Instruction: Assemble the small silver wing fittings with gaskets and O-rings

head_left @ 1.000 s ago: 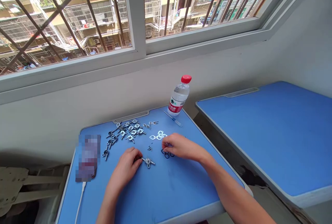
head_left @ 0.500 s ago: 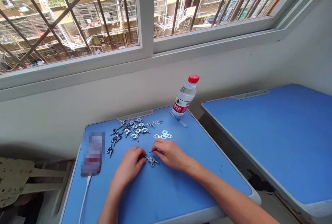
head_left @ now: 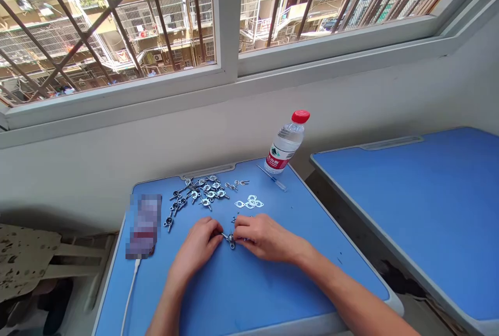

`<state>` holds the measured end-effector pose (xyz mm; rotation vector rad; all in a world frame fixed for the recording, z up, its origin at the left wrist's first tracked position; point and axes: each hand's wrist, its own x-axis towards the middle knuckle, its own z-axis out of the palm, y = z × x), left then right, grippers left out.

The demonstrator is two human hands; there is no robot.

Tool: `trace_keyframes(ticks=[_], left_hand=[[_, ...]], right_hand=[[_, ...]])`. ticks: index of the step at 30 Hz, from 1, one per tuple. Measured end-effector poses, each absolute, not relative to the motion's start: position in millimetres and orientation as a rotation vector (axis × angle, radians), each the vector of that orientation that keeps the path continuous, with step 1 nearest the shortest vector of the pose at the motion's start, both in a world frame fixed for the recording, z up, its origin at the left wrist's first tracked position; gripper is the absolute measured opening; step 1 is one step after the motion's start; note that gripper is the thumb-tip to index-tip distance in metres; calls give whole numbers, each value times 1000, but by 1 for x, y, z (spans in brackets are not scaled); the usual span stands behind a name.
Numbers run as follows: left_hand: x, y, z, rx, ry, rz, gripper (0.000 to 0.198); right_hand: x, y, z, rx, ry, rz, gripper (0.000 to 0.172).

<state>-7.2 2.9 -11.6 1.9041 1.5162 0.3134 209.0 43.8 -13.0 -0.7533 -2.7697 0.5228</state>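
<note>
A small metal fitting [head_left: 231, 245], with a round body, a lug and a tube, sits on the blue table in front of me. My left hand [head_left: 199, 245] is closed, thumb and fingertips pinching its tube from the left. From the right, my right hand [head_left: 262, 236] is closed in a pinch over the fitting's body. A thin pin-like tip shows by those fingertips; what they hold is mostly hidden. Some tiny metal pieces [head_left: 234, 219] lie just behind my right fingers, partly covered. Beyond them are several flat white oval gaskets [head_left: 251, 202].
Several similar metal fittings [head_left: 206, 193] lie in a group at the back left. Smaller parts [head_left: 236, 184] lie beside them, with a thin screwdriver-like tool [head_left: 273, 178] and a red-capped water bottle [head_left: 286, 141] farther right. A phone [head_left: 144, 227] with a white cable [head_left: 130, 294] is at the left.
My right hand has come down and closer over the fitting; the thin dark piece seen in its fingers is now mostly hidden. My left hand keeps its pinch. The whole view has shifted slightly.
</note>
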Motion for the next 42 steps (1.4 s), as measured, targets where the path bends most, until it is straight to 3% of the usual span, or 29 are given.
trace_keyframes(ticks=[23,42], left_hand=[[1,4,-12,1873,1614,339,13],[5,3,-7,1856,1647,314,13]], right_hand=[[220,62,-9,-1346,-2672,525,20],[215,60,-16,-1280,-2635,580,18]])
